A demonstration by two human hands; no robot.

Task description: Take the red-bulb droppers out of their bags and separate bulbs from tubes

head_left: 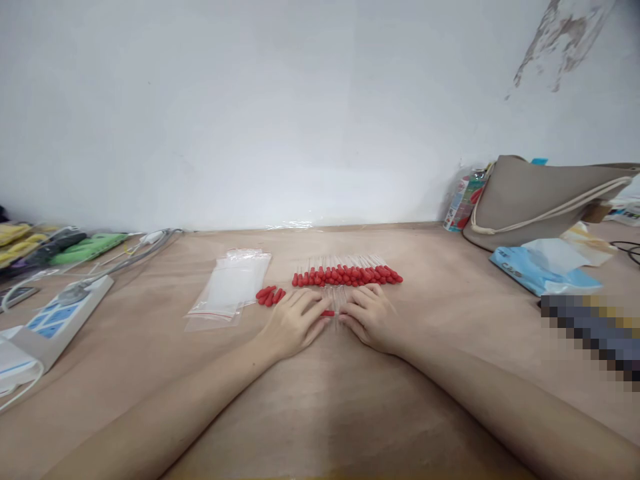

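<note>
My left hand (300, 321) rests low over the table with its fingers closed, and a red rubber bulb (328, 313) pokes out at its fingertips. Facing it, my right hand (369, 317) has its fingers curled in at the edge of some thin clear tubes (336, 295); what sits between its fingertips is too small to tell. Just beyond both hands lies a row of droppers (350, 274), red bulbs toward me and clear stems pointing to the wall. Several loose red bulbs (268, 295) lie beside my left hand, partly covered by it.
Clear zip bags (235, 285) are stacked left of the loose bulbs. A white power strip (75, 313) with cables is at far left, near a green object (90, 248). On the right are a grey bag (545, 200), a bottle (464, 201) and a blue tissue pack (525, 270).
</note>
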